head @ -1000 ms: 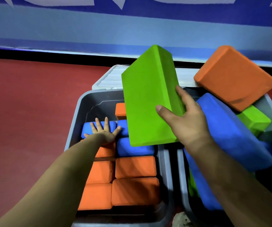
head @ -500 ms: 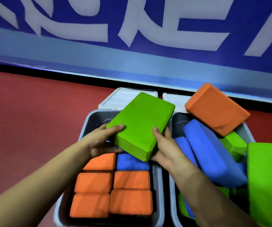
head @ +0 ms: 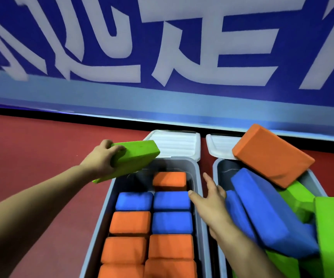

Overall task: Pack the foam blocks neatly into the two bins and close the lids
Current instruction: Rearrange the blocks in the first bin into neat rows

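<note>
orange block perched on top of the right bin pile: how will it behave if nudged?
The orange foam block lies tilted across the right bin's rim and a blue block, so it would probably slide or tip. It is likely light, since the left hand alone holds a similar green block.

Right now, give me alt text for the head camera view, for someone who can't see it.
The left hand grips a green foam block over the far left corner of the left bin, packed with orange and blue blocks. The open right hand hovers between the bins; the right bin holds jumbled blocks.
</note>
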Demonstrator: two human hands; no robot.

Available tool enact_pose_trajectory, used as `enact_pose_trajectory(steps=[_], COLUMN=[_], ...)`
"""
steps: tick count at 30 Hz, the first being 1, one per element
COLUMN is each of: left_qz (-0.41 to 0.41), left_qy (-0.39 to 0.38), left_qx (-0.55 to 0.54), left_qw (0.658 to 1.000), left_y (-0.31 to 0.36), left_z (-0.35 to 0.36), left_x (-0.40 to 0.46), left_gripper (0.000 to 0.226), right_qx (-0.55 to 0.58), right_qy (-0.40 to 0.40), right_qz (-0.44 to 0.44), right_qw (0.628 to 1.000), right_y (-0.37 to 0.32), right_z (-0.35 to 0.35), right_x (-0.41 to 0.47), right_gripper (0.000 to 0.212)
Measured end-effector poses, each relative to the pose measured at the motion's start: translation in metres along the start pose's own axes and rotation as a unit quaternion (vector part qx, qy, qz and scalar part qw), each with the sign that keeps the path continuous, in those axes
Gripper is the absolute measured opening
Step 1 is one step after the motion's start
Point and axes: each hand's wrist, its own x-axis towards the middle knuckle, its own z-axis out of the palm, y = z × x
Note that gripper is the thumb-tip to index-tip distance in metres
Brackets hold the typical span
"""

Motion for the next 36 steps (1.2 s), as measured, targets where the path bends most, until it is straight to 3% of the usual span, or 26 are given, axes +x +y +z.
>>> enact_pose_trajectory(steps=[5, 10, 19, 30, 36], left_qz=[0.031, 0.074, 0.043, 0.061, 0.090], left_qy=[-0.071, -0.099, -0.146, -0.229, -0.209], left_qx=[0.211, 0.326, 0.346, 0.449, 0.498], left_qw=[0.974, 0.937, 0.926, 0.861, 0.837], left_y=[0.006, 0.038, 0.086, 0.128, 0.144], left_z=[0.017, 0.019, 0.023, 0.022, 0.014], left_x=[0.006, 0.014, 0.049, 0.065, 0.068], left_gripper=[0.061, 0.054, 0.045, 0.057, 0.051], right_qx=[-0.007, 0.010, 0.025, 0.037, 0.038], right_qy=[-0.009, -0.013, -0.026, -0.037, -0.041], right_qz=[0.001, 0.008, 0.011, 0.006, -0.012], right_qw=[1.000, 1.000, 0.999, 0.999, 0.998], right_y=[-0.001, 0.001, 0.001, 0.015, 0.011], right_z=[0.002, -0.006, -0.008, 0.006, 0.011], right_x=[-0.001, 0.001, 0.001, 0.021, 0.022], right_gripper=[0.066, 0.065, 0.064, 0.063, 0.062])
